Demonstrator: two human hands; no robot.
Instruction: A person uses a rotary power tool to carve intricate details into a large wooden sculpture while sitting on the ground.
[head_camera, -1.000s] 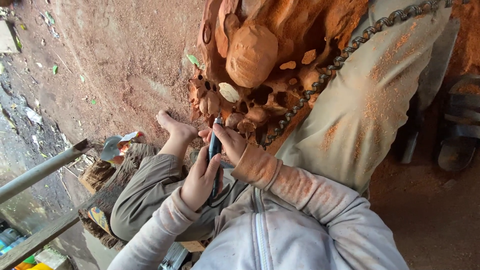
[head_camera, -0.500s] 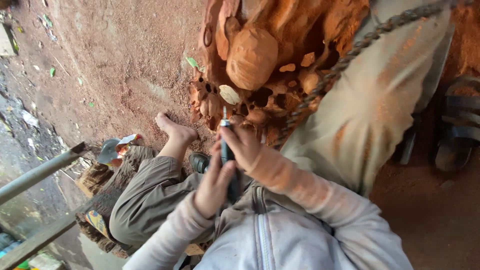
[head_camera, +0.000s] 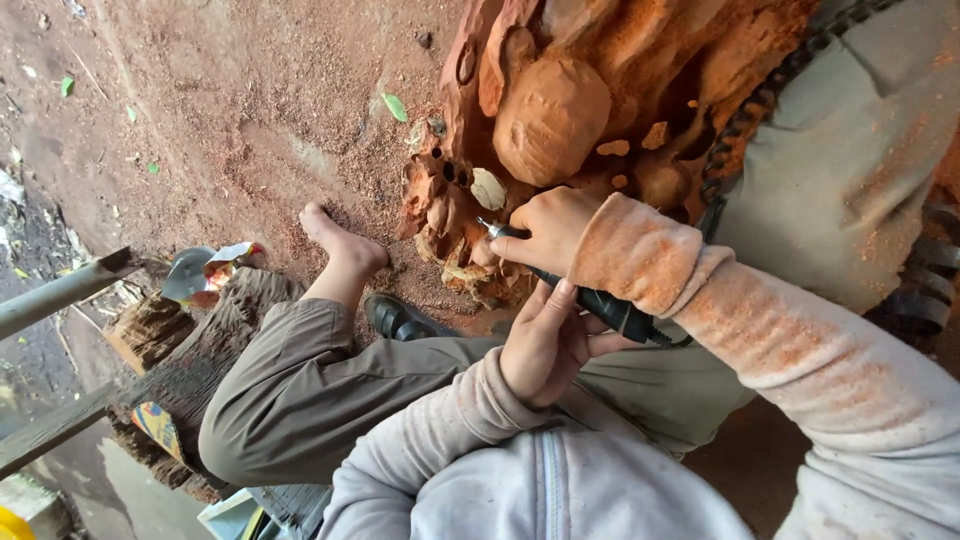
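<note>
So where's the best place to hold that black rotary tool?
On its black body, behind the metal tip. The tip is busy against the wood carving, so only the slim, straight shaft is free. Come from the rear end, as the right hand near the front and left hand further back do.

The person wears a pale grey zip-up sweatshirt with ribbed cuffs, its sleeves dusted with reddish-orange sawdust, and olive-khaki trousers. The left hand (head_camera: 545, 345), right hand (head_camera: 550, 228) and foot (head_camera: 340, 245) are bare.

Soft, even daylight, faint shadows; edges perhaps slightly blurred.
</note>
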